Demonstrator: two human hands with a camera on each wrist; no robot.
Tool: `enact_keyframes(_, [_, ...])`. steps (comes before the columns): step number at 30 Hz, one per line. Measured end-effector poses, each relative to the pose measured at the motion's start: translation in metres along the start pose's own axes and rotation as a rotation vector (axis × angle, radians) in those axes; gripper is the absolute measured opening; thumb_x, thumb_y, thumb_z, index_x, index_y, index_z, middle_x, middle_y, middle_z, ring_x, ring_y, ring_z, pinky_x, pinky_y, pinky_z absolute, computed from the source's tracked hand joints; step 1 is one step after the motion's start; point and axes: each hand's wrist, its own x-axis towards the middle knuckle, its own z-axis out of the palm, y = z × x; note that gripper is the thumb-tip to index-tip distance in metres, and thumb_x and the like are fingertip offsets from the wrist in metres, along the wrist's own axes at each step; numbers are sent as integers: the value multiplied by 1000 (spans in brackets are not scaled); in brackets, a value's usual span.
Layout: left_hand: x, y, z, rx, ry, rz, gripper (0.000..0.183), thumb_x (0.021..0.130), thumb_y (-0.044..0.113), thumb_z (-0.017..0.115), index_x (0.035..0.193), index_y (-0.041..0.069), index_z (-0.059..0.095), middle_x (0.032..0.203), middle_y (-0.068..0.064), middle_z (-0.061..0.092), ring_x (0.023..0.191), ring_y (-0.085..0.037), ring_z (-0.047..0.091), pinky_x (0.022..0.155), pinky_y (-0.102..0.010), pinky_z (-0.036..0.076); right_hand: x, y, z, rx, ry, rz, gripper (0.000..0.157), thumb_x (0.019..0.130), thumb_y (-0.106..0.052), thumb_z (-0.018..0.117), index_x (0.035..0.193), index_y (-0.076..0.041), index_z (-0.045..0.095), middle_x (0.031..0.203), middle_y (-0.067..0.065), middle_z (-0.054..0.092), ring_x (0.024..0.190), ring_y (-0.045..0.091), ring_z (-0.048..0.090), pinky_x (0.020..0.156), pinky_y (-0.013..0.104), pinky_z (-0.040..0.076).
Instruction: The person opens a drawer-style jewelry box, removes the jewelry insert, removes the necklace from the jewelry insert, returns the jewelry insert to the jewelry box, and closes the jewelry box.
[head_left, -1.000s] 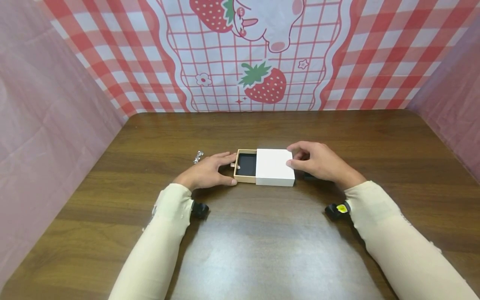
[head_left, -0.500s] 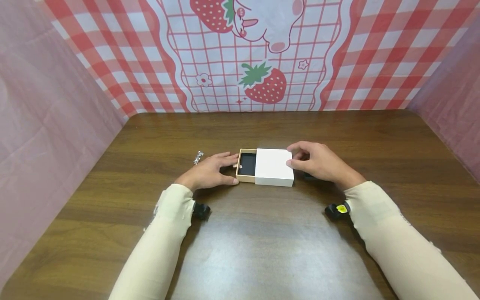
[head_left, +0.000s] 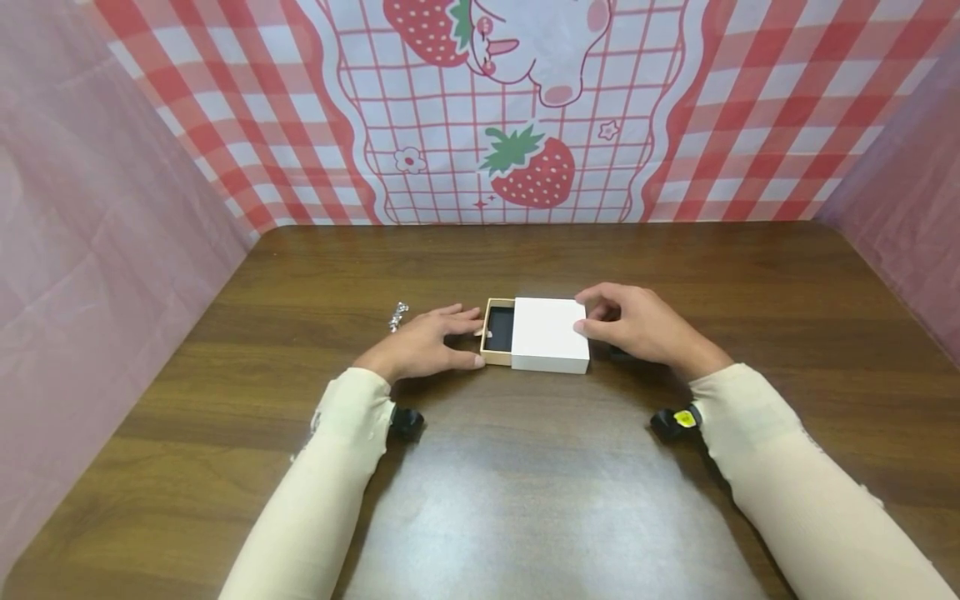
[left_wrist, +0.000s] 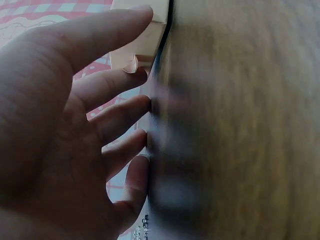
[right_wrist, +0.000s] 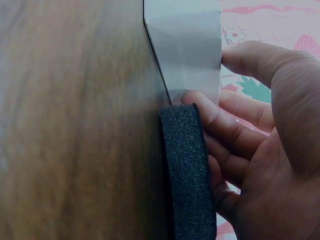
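Note:
A white box sleeve lies flat on the table, its kraft-coloured drawer sticking out partway on the left. Black lining shows inside the drawer. My left hand has its fingers spread and fairly straight, thumb and forefinger at the drawer's outer end. A small ribbon tab on that end sits by the forefinger in the left wrist view. My right hand holds the sleeve's right end, thumb at the top edge and bent fingers against the end face. A black foam block stands beside those fingers.
A silvery beaded piece of jewellery lies just behind the left hand. The brown wooden table extends around the box. A strawberry-print cloth hangs along the back, with pink drapes at the sides.
My left hand has moved slightly right, and the drawer has slid further into the sleeve. The right hand and sleeve stay about where they were.

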Motion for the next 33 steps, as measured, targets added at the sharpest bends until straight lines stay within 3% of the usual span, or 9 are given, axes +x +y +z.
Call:
enact_keyframes(12, [1, 7, 0, -16, -12, -35, 68, 92, 50, 66, 150, 20, 49, 160, 7, 33, 151, -21, 15, 118, -53, 18, 1, 1, 0, 4, 12, 6, 45, 94, -33, 72, 129, -8, 62, 100, 6, 67, 90, 20, 58, 77, 37, 48])
enact_keyframes(18, [1, 10, 1, 6, -12, -35, 67, 93, 50, 66, 151, 21, 47, 160, 5, 33, 151, -22, 15, 119, -48, 20, 0, 1, 0, 5, 9, 11, 45, 94, -34, 72, 129, -8, 62, 100, 6, 67, 90, 20, 58, 78, 38, 48])
enact_keyframes(24, [1, 13, 0, 36, -22, -61, 74, 92, 52, 66, 155, 25, 40, 161, 3, 31, 149, -27, 22, 116, -51, 25, -1, 1, 0, 9, 9, 15, 46, 93, -35, 72, 130, -9, 62, 101, 6, 66, 91, 20, 57, 78, 38, 48])
enact_keyframes(29, [1, 14, 1, 39, -22, -86, 79, 90, 52, 69, 157, 26, 36, 162, -6, 27, 146, -34, 29, 115, -51, 29, 0, 1, 1, 13, 14, 3, 45, 93, -34, 72, 129, -8, 62, 100, 6, 67, 91, 20, 58, 77, 37, 48])
enact_keyframes(33, [2, 14, 2, 41, 0, -86, 78, 89, 50, 71, 156, 26, 39, 160, -9, 32, 144, -32, 34, 114, -48, 31, 0, 1, 1, 11, 11, -5, 45, 94, -33, 72, 129, -7, 62, 100, 6, 66, 91, 20, 58, 77, 36, 48])
